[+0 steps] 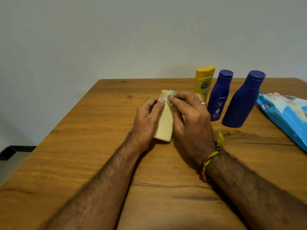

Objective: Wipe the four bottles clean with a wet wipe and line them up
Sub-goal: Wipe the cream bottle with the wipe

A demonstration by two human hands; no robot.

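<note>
A cream bottle (165, 123) with a yellow band near its cap is tilted just above the wooden table (83, 163). My left hand (147, 118) grips its left side, thumb across the neck. My right hand (191, 118) pinches a pale wet wipe (172, 95) against the bottle's top right. Behind my right hand stand a yellow bottle (203, 82), a blue Nivea bottle (218, 97) and a larger blue bottle (242, 100), upright in a row.
A blue pack of wet wipes (285, 113) lies flat at the table's right edge. The table's far edge meets a plain wall. Its left edge drops to the floor at lower left.
</note>
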